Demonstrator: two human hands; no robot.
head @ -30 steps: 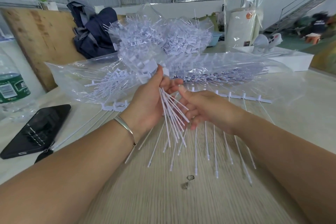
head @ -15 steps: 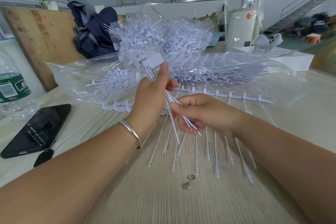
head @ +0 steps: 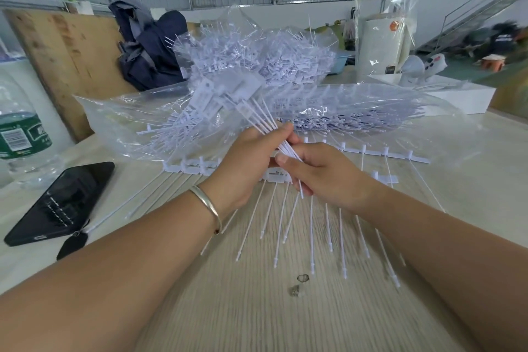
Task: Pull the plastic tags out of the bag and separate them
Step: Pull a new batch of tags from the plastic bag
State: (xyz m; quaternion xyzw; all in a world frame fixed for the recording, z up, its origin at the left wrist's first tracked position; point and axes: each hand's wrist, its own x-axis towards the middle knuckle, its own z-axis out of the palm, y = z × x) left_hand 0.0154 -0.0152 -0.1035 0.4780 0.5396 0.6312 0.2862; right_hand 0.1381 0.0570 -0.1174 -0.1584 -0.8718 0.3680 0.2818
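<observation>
A clear plastic bag [head: 371, 111] full of white plastic tags lies across the table, with a heap of loose tags [head: 257, 51] behind it. My left hand [head: 243, 163] grips a bunch of tags [head: 243, 94] by their thin stems, their flat heads fanning up and away. My right hand [head: 323, 171] pinches the lower ends of the same stems just to the right of the left hand. More tags [head: 285, 217], joined on strips, lie spread flat on the table under both hands.
A black phone [head: 60, 203] lies at the left, with a water bottle [head: 20, 134] behind it. A wooden board [head: 71, 57] and a dark garment [head: 148, 48] stand at the back left. A white tray [head: 445, 97] sits at the back right. Two small bits [head: 300, 284] lie on the wooden tabletop.
The bunch has swung up so its heads point away. My right hand has slid up along the stems to meet my left hand.
</observation>
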